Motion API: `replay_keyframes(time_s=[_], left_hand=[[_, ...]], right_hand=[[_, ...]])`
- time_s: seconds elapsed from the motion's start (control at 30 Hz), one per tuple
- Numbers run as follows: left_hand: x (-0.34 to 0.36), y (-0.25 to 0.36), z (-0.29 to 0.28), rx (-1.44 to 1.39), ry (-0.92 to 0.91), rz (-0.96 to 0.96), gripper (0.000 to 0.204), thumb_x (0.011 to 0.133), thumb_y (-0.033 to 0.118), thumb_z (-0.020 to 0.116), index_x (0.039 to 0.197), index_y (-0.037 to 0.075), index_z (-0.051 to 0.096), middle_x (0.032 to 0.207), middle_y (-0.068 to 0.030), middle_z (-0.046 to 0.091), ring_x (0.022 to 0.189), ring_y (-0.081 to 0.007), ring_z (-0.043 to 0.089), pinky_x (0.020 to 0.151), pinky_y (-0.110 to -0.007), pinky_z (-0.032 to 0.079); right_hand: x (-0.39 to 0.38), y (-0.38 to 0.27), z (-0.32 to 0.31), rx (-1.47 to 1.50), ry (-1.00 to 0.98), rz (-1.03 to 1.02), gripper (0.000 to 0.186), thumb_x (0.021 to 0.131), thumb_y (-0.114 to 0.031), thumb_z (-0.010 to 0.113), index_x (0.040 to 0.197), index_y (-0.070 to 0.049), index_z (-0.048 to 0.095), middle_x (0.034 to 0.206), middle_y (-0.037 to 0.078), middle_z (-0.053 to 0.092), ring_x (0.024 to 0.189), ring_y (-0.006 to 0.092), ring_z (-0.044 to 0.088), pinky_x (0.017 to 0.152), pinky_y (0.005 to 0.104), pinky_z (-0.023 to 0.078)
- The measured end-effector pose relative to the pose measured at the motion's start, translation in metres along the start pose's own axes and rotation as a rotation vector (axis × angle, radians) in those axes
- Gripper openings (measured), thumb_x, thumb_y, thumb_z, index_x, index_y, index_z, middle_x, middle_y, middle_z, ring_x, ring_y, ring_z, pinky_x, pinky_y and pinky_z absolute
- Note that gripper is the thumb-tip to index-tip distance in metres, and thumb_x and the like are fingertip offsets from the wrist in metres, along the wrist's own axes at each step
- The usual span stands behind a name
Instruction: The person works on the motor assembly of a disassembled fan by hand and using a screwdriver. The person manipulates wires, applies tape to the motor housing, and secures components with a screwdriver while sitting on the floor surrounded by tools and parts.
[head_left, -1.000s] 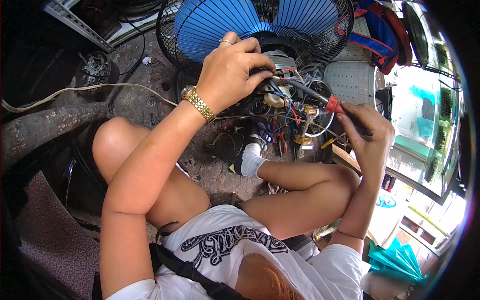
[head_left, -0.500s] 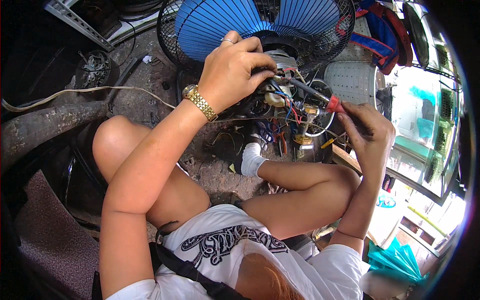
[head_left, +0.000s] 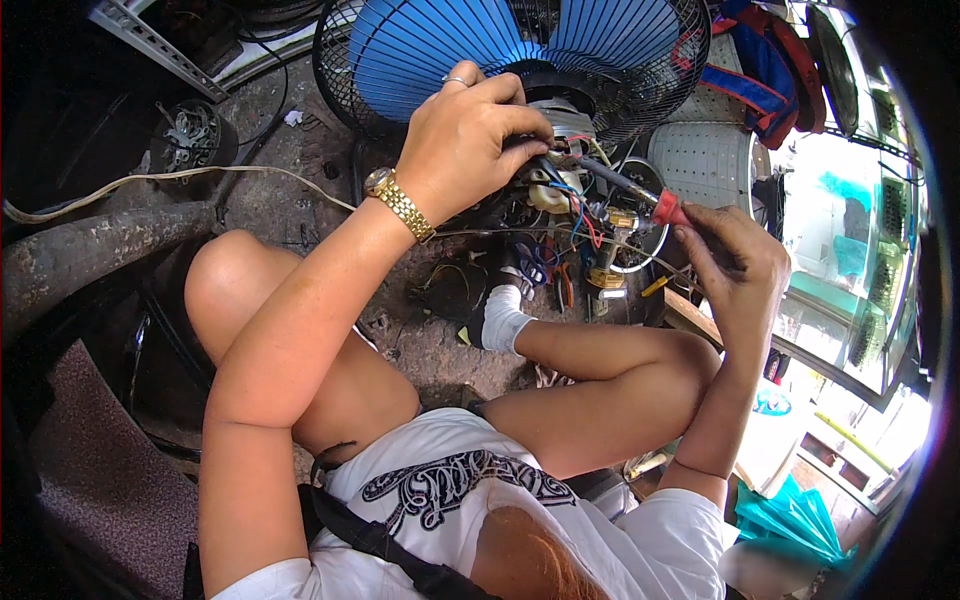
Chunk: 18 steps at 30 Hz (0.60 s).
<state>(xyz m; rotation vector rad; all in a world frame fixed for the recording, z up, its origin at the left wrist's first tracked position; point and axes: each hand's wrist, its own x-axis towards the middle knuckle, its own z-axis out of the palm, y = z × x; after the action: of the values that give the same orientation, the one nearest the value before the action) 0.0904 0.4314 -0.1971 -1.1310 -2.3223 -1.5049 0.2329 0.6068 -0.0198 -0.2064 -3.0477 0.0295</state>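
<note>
My right hand (head_left: 735, 255) grips the red handle of a soldering iron (head_left: 625, 183). The iron's grey metal barrel slants up and left into the back of an electric fan (head_left: 440, 60) with blue blades and a black wire cage. My left hand (head_left: 475, 135) is closed in a pinch beside the fan's motor (head_left: 565, 122); what its fingertips hold is too small to make out. Loose blue, red and black wires (head_left: 580, 208) hang around a pale housing (head_left: 550, 197) just below the iron's tip.
A yellow cordless drill (head_left: 605, 275) and pliers (head_left: 565, 287) lie on the floor near my foot. A perforated metal drum (head_left: 700, 165) stands at the right, below a blue-and-red bag (head_left: 760, 90). Metal parts fill a container (head_left: 190, 135) at the left. A pale cable (head_left: 150, 180) crosses the floor.
Both hands and the soldering iron hold almost the same place. The fan cage has shifted very slightly.
</note>
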Motion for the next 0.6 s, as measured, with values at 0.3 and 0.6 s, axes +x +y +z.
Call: replay_keyframes(time_s=[0.3, 0.6], left_hand=[[0.0008, -0.0001, 0.0011, -0.017, 0.013, 0.004, 0.012, 0.074, 0.018, 0.079, 0.085, 0.017, 0.076, 0.083, 0.0033, 0.061, 0.08, -0.0216, 0.051, 0.07, -0.032, 0.047], [0.0005, 0.0009, 0.0004, -0.014, 0.016, -0.003, 0.012, 0.073, 0.018, 0.08, 0.085, 0.018, 0.076, 0.082, 0.0037, 0.061, 0.08, -0.0213, 0.051, 0.07, -0.032, 0.048]], right_hand=[[-0.0004, 0.0023, 0.0011, 0.011, 0.002, -0.008, 0.016, 0.078, -0.014, 0.077, 0.093, -0.008, 0.075, 0.078, 0.008, 0.067, 0.067, 0.0245, 0.065, 0.062, 0.0329, 0.049], [0.0001, 0.0014, 0.0009, 0.02, -0.001, -0.006, 0.017, 0.078, -0.014, 0.078, 0.093, -0.008, 0.075, 0.078, 0.008, 0.067, 0.068, 0.0236, 0.066, 0.062, 0.0323, 0.049]])
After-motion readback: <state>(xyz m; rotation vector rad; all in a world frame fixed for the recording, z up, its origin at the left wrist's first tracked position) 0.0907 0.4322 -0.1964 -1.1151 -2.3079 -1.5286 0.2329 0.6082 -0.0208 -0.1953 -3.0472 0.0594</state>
